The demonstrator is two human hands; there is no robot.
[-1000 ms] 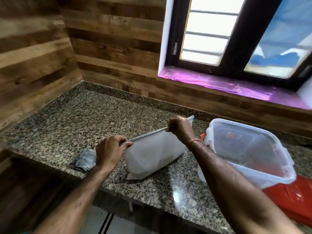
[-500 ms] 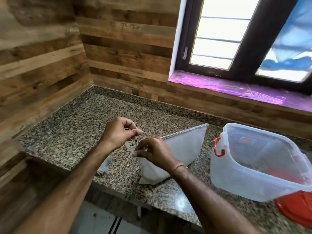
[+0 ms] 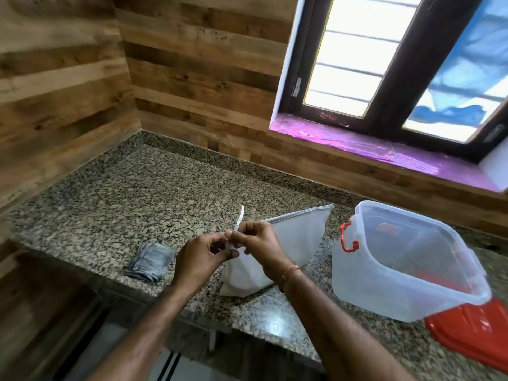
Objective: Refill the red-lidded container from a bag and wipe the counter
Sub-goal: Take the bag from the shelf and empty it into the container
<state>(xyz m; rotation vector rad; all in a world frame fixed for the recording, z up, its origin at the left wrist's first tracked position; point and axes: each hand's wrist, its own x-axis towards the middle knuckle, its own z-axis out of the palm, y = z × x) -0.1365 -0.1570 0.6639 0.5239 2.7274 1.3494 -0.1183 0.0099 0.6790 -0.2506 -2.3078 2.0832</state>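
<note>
While pinched, bag (image 3: 298, 239) upright, seam running rightward

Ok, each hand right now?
Left hand: pinches the corner of the soft white bag.
Right hand: pinches the thin white strip at that corner.

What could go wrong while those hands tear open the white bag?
Both the left hand and right hand pinch a corner of the white bag; a sudden rip might scatter its contents over the counter. The container seems to rest partly on the red lid, so it may wobble during pouring.
</note>
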